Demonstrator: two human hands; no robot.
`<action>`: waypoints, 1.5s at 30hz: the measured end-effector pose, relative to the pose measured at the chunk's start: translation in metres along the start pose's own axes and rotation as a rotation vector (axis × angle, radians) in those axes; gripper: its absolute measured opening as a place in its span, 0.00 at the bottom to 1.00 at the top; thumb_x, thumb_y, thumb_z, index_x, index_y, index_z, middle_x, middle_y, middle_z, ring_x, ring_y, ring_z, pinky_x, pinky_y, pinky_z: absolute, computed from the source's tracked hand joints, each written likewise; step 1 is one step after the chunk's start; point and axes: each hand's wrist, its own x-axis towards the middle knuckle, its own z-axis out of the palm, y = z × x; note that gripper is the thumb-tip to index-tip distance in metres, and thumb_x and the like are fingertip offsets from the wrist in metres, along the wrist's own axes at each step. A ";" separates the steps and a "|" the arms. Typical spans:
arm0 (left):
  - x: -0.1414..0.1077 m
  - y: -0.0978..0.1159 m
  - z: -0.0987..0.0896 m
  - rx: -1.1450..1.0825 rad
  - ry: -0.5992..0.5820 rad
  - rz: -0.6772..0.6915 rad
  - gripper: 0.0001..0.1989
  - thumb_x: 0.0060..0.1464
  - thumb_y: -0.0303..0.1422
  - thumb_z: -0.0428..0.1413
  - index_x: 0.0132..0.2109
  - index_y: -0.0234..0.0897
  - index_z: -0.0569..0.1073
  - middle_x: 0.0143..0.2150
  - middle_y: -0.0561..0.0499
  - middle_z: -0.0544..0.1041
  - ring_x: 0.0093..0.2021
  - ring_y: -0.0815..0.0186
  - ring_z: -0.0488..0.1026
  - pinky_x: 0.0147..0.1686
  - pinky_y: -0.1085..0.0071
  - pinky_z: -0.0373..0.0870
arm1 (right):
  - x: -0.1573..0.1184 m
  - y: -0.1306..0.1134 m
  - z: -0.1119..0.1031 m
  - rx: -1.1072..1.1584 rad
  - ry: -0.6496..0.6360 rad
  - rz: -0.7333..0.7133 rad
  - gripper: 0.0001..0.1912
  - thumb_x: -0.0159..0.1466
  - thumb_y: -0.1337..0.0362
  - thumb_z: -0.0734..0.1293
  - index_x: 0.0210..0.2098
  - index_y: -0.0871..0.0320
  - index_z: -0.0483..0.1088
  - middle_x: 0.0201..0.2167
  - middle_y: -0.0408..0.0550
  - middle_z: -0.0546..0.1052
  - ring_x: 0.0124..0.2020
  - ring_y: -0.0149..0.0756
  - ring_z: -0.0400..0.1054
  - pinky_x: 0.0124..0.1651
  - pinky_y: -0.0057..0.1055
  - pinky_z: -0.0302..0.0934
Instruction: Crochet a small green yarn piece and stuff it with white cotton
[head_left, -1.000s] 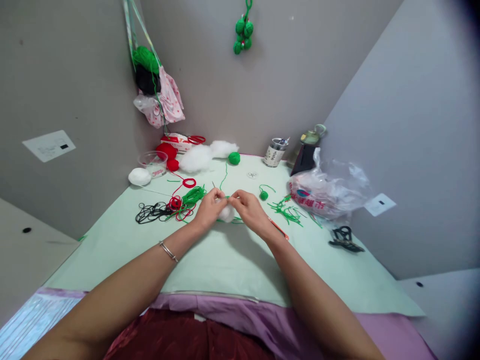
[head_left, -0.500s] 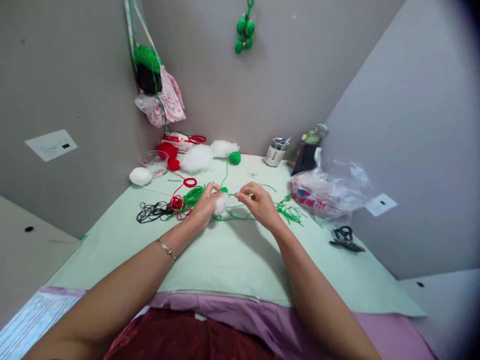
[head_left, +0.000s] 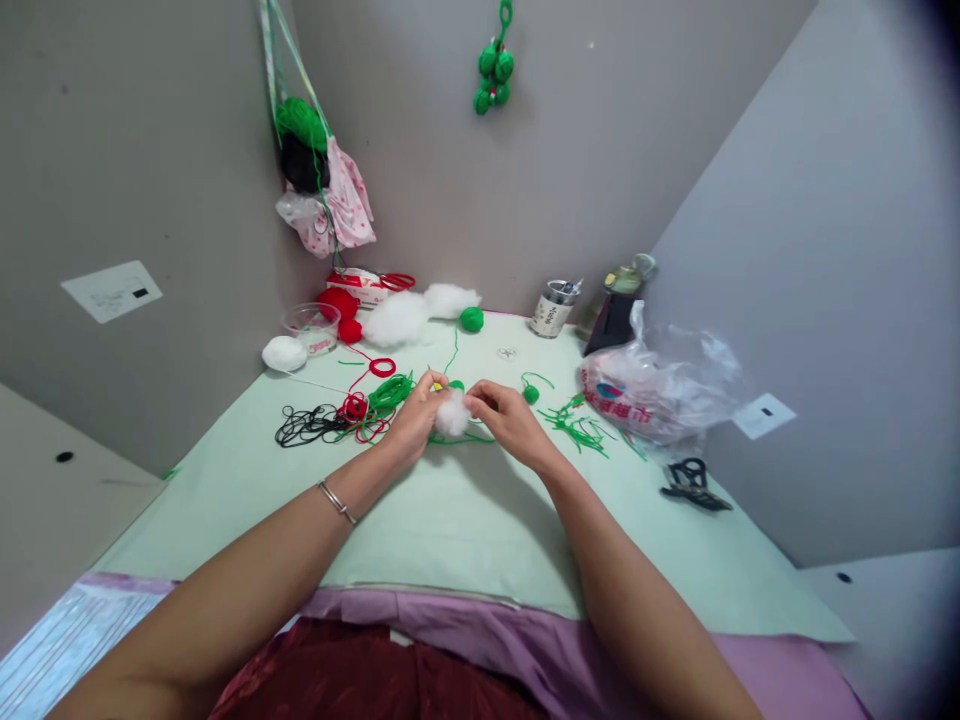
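My left hand [head_left: 417, 418] is closed around a small green crocheted piece [head_left: 457, 385], with a tuft of white stuffing [head_left: 451, 416] bulging below it. A thin yellow bit [head_left: 437, 387] shows by the left fingertips; its kind is unclear. My right hand [head_left: 511, 418] meets the left, thumb and finger pinched at the tuft's right edge. Green yarn [head_left: 459, 439] runs across the table beneath both hands. Just right of the right hand lies a small green ball [head_left: 530, 394] with a yarn tail. Left of the left hand is a bundle of green yarn strands [head_left: 390, 395].
Black cord [head_left: 309, 426], a red yarn ring [head_left: 382, 367] and white yarn [head_left: 285, 353] lie left. Behind are stuffing clumps [head_left: 395, 320], a green ball [head_left: 471, 319] and a pen can [head_left: 554, 309]. Right are green scraps [head_left: 581, 430], a plastic bag [head_left: 652, 390] and a hair claw [head_left: 694, 485].
My right hand has moved left to the white tuft; a green strand stretched between the hands before no longer shows. The small green ball at right has come into view.
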 end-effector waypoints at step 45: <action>0.008 -0.004 -0.010 0.135 -0.017 0.065 0.17 0.46 0.39 0.73 0.34 0.35 0.75 0.29 0.56 0.73 0.28 0.70 0.70 0.29 0.74 0.68 | -0.001 0.006 -0.001 -0.149 0.060 0.039 0.12 0.65 0.56 0.62 0.28 0.54 0.67 0.20 0.39 0.65 0.25 0.33 0.56 0.30 0.30 0.49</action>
